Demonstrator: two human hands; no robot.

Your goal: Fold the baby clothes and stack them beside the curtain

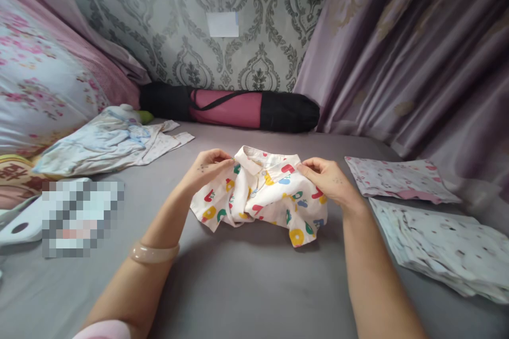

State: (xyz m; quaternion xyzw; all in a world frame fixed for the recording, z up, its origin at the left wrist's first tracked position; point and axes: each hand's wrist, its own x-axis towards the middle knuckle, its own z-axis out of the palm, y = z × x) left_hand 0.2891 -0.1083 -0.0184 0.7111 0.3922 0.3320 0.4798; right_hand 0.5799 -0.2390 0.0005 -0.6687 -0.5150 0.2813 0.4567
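Observation:
A small white collared shirt (274, 196) with red, yellow, green and blue prints hangs loosely between my hands, its lower part bunched on or just over the grey sheet. My left hand (210, 167) pinches it by the shoulder on the left of the collar. On the other side of the collar, my right hand (324, 176) grips the opposite shoulder between thumb and fingers. The collar faces up and away from me, and the two short sleeves droop to either side. A pale bangle circles my left wrist.
Folded printed clothes (401, 179) and a stack of white folded clothes (445, 249) lie on the right. Crumpled light garments (107, 140) rest at left, near a blurred-out item (83, 217). A black and pink roll bag (226, 107) lies along the wall.

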